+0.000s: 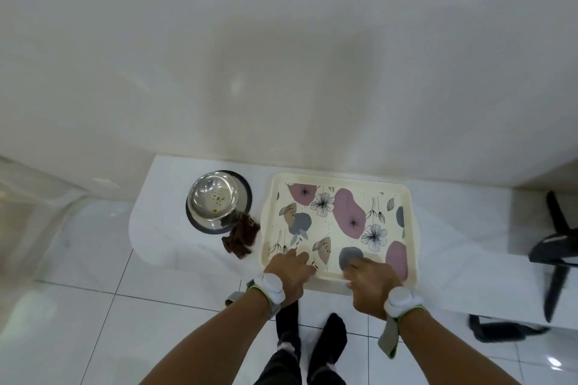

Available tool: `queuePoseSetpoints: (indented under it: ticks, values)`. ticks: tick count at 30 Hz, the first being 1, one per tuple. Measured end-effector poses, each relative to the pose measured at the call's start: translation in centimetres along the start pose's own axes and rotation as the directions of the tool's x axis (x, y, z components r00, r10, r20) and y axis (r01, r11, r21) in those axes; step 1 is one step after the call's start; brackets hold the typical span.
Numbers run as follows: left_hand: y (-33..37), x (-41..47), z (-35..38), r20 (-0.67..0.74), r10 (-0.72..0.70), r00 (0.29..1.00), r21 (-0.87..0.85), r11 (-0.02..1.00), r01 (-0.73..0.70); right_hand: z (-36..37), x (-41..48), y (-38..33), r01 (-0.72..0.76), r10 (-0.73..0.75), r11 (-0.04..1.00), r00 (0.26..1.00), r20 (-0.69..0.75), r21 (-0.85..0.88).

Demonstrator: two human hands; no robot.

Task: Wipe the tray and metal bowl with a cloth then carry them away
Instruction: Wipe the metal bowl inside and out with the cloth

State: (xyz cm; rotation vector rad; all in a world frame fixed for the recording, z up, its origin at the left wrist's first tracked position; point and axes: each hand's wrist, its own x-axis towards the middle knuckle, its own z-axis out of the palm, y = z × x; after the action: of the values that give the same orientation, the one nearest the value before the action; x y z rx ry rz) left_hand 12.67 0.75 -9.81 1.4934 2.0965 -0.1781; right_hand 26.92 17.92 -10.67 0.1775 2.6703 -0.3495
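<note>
The tray (339, 225) is lying flat on the white ledge (165, 228) in front of you, against the wall, its long axis running left to right and its floral face turned up. You are gripping its near rim with both hands: your left hand (289, 272) is curling over the near-left corner, fingers resting on the printed surface, and your right hand (372, 283) is closing over the near edge further right. Just left of the tray, the brown cloth (240, 237) is lying crumpled, touching the metal bowl (217, 200), which is sitting upright with brown specks inside. At the far right a black stand (560, 247) is leaning over the ledge.
</note>
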Motion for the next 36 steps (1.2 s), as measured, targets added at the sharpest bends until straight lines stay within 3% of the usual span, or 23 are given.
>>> queuePoseSetpoints:
  ticks: [5, 8, 10, 13, 17, 19, 22, 25, 29, 32, 36]
  values:
    - [-0.5, -0.2, 0.6, -0.094, 0.01, 0.996, -0.028, 1.0, -0.012, -1.1, 0.6, -0.8, -0.038, 0.042, 0.998, 0.995, -0.092, 0.039]
    - [-2.0, -1.7, -0.3, -0.237, -0.116, 0.964, -0.206, 0.976, 0.067, -2.5, 2.9, -2.6, -0.06, 0.09, 0.99, 0.968, -0.233, 0.13]
    - [-3.8, -3.3, -1.1, -0.362, -0.266, 0.893, -0.403, 0.909, 0.107, -3.1, 5.2, -4.4, -0.025, 0.074, 0.986, 0.95, -0.303, 0.164]
    - [-8.0, -6.4, -2.7, -0.453, -0.532, 0.715, -0.621, 0.764, 0.175, -4.3, 9.3, -8.7, 0.077, -0.005, 0.977, 0.94, -0.342, 0.197]
    - [-14.1, -8.2, -3.6, -0.357, -0.797, 0.487, -0.809, 0.525, 0.266, -6.5, 13.2, -14.6, 0.08, 0.007, 0.963, 0.947, -0.32, 0.258]
    - [-17.7, -8.7, -3.2, -0.291, -0.853, 0.433, -0.837, 0.446, 0.317, -6.9, 15.0, -17.0, -0.003, 0.063, 0.961, 0.976, -0.206, 0.275]
    - [-22.4, -8.8, -2.3, -0.211, -0.848, 0.486, -0.849, 0.405, 0.339, -6.5, 17.0, -19.5, -0.087, 0.097, 0.977, 0.995, -0.04, 0.196]
    - [-25.2, -8.2, -2.3, -0.124, -0.818, 0.562, -0.882, 0.351, 0.316, -5.5, 17.8, -20.6, -0.131, 0.131, 0.981, 0.991, 0.007, 0.146]
    - [-27.7, -6.9, -2.3, -0.041, -0.742, 0.669, -0.883, 0.339, 0.323, -4.6, 18.8, -21.7, -0.189, 0.205, 0.959, 0.977, -0.056, 0.211]
    - [-28.6, -6.4, -2.2, -0.019, -0.714, 0.7, -0.893, 0.326, 0.309, -4.3, 18.8, -22.2, -0.252, 0.31, 0.907, 0.941, -0.133, 0.337]
    - [-29.7, -5.8, -2.0, 0.025, -0.713, 0.701, -0.944, 0.213, 0.251, -5.5, 17.7, -23.4, -0.214, 0.502, 0.774, 0.781, -0.371, 0.596]
